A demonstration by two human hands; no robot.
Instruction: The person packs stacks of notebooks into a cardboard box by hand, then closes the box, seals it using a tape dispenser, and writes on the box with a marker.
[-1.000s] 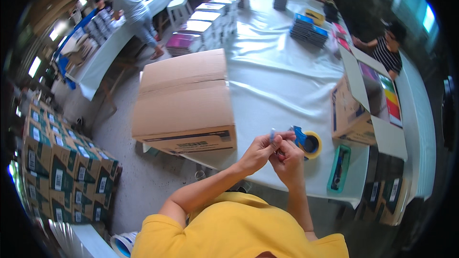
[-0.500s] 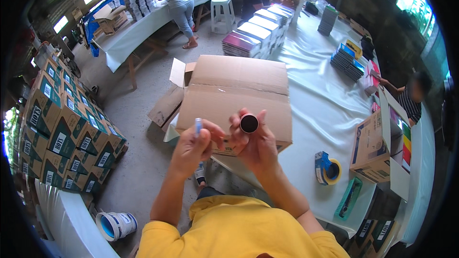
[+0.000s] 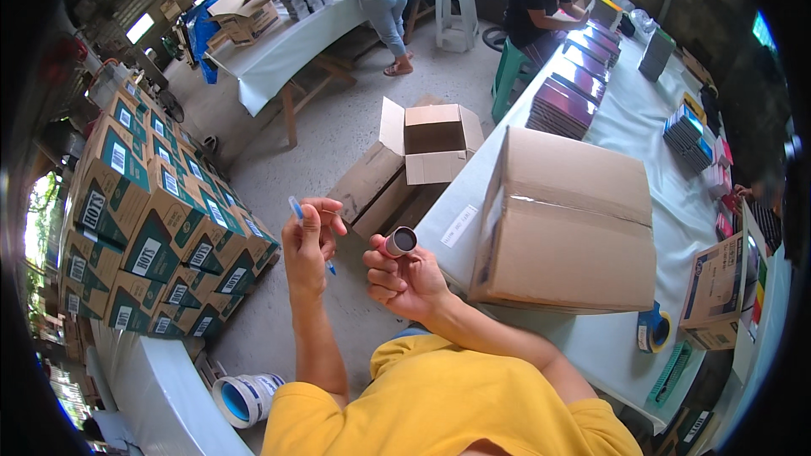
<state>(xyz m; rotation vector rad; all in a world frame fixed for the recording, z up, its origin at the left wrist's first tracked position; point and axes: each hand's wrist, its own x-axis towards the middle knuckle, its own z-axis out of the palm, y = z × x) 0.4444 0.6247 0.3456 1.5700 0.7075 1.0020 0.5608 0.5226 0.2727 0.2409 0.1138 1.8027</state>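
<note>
Between the thumb and fingers of my left hand (image 3: 309, 241) is a slim pen (image 3: 296, 208), pale blue and clear, its blue lower end poking out below the palm. My right hand (image 3: 412, 280) grips a short round cylinder (image 3: 401, 241) with a dark circular end facing up; I cannot tell whether that end is hollow. Both hands are raised in front of my yellow shirt, a little apart. Nearest to my right forearm is a large closed cardboard box (image 3: 574, 219) with tape along its top, sitting on the covered table.
An open carton (image 3: 435, 171) lies beyond my hands. Stacked boxes (image 3: 160, 236) rise at left, above a white bucket (image 3: 247, 399). Along the right table are a tape dispenser (image 3: 651, 329), a green basket (image 3: 672, 374) and book stacks (image 3: 566, 103). People work at the tables.
My view has turned left, so the closed box now appears farther right and the open carton shows. Both hands still hold the same things; the pen is now tilted, with more of it visible.
</note>
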